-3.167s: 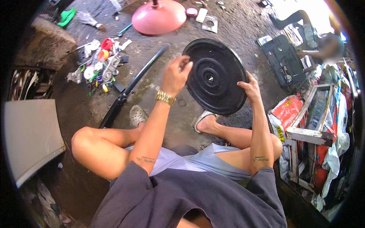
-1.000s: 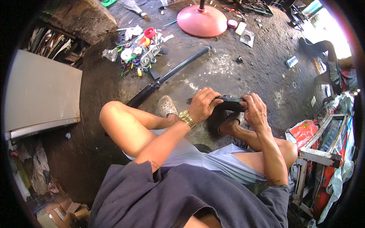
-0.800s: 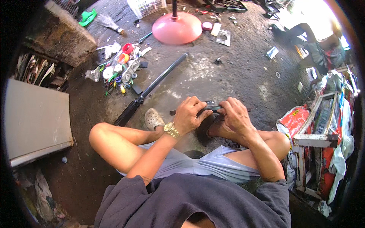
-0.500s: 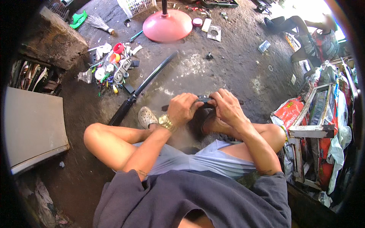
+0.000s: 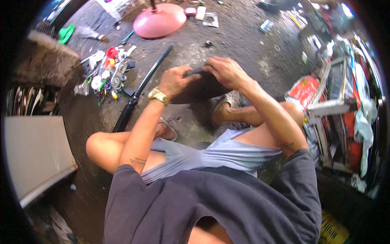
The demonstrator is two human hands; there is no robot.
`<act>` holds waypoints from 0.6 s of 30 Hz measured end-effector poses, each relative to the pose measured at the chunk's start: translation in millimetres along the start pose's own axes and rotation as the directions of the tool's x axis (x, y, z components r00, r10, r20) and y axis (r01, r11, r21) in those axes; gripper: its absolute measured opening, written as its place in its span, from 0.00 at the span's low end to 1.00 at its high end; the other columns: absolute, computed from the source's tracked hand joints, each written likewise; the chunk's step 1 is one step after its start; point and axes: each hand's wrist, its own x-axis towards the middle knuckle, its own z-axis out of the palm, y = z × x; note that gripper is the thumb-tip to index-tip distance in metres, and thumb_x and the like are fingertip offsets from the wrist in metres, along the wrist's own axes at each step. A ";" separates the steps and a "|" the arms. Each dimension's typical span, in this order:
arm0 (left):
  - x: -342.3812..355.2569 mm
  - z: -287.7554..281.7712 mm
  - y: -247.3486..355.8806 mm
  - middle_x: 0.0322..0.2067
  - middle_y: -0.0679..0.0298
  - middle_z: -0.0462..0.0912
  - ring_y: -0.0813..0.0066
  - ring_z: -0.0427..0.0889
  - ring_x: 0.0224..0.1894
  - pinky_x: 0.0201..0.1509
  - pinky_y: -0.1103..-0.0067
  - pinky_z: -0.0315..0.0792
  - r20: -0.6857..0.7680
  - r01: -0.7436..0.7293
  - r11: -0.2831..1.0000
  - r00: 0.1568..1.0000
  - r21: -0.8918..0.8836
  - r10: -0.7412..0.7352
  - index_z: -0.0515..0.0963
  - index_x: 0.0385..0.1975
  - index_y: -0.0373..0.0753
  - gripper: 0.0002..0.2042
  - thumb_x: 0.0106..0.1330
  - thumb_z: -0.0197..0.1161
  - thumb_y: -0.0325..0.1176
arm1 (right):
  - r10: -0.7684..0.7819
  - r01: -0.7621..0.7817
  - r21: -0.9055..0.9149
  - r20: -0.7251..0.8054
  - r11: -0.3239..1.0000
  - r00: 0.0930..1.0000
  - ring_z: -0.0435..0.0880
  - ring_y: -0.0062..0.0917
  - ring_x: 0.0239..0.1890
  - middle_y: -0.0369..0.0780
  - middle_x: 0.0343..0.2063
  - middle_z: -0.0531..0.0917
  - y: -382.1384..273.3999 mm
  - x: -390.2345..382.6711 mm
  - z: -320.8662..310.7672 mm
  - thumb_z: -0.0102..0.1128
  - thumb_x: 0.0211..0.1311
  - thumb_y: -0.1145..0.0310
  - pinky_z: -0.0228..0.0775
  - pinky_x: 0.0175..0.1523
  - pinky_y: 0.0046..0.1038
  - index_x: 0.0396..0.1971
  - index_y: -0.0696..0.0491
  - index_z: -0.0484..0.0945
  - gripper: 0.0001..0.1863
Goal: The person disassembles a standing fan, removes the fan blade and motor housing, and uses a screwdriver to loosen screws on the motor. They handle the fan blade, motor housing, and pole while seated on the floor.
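Observation:
Out in front of my knees, both my hands hold a dark brown, rounded, flat piece (image 5: 201,90) by its far side. A short dark bar-like part (image 5: 193,72) shows along that edge. My left hand (image 5: 175,82), below a gold-coloured watch, is closed on the piece's left part with the thumb along the edge. My right hand (image 5: 225,72) curls over the top of it on the right. The piece is tilted and its exact kind is unclear. Some of my right fingers are hidden. To the left of my hands lies a long black pole (image 5: 142,86) on the floor.
Small plastic and metal parts (image 5: 107,77) are heaped at the left. A pink round base (image 5: 160,21) stands ahead, with a broom (image 5: 90,33) further left. A grey panel (image 5: 38,154) is at my left, and stacked frames (image 5: 331,106) with red bags (image 5: 302,90) at my right.
Both hands have lifted the dark piece up and away from me. It has tipped, so its broad dark face shows rather than a thin edge. My feet have shifted.

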 end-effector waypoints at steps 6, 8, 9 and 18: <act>-19.4 -17.4 -69.8 0.31 0.54 0.85 0.66 0.81 0.27 0.32 0.74 0.72 -0.115 -0.079 0.997 0.990 0.010 0.080 0.83 0.46 0.42 0.13 0.73 0.55 0.40 | -0.224 0.072 -0.270 -0.588 0.960 0.778 0.85 0.35 0.36 0.44 0.31 0.83 -28.6 -73.7 -135.9 0.61 0.65 0.58 0.76 0.40 0.36 0.38 0.54 0.79 0.14; -14.6 -28.8 -102.5 0.24 0.55 0.82 0.71 0.76 0.24 0.30 0.73 0.69 -0.166 0.044 0.985 0.986 0.170 -0.016 0.84 0.40 0.35 0.18 0.73 0.56 0.45 | -0.057 0.079 -0.006 -0.744 0.997 0.665 0.85 0.27 0.30 0.47 0.35 0.85 -24.0 -136.2 -170.8 0.63 0.64 0.71 0.79 0.36 0.26 0.42 0.62 0.81 0.11; -7.5 -34.1 -109.2 0.20 0.57 0.77 0.72 0.70 0.22 0.28 0.72 0.66 -0.181 0.153 0.977 0.975 0.148 -0.125 0.83 0.36 0.33 0.20 0.73 0.56 0.47 | 0.208 -0.189 0.120 -0.797 0.975 0.566 0.84 0.24 0.32 0.39 0.32 0.86 -24.6 -173.3 -171.8 0.63 0.65 0.62 0.75 0.38 0.25 0.41 0.55 0.81 0.12; 65.9 -51.4 -34.9 0.17 0.52 0.73 0.64 0.68 0.22 0.29 0.68 0.64 -0.110 0.012 0.893 0.993 0.450 0.042 0.82 0.35 0.36 0.24 0.69 0.58 0.56 | 0.968 -0.835 0.538 -0.250 0.116 -0.026 0.84 0.44 0.42 0.49 0.35 0.85 21.0 -384.2 132.3 0.61 0.62 0.62 0.75 0.47 0.42 0.40 0.54 0.80 0.12</act>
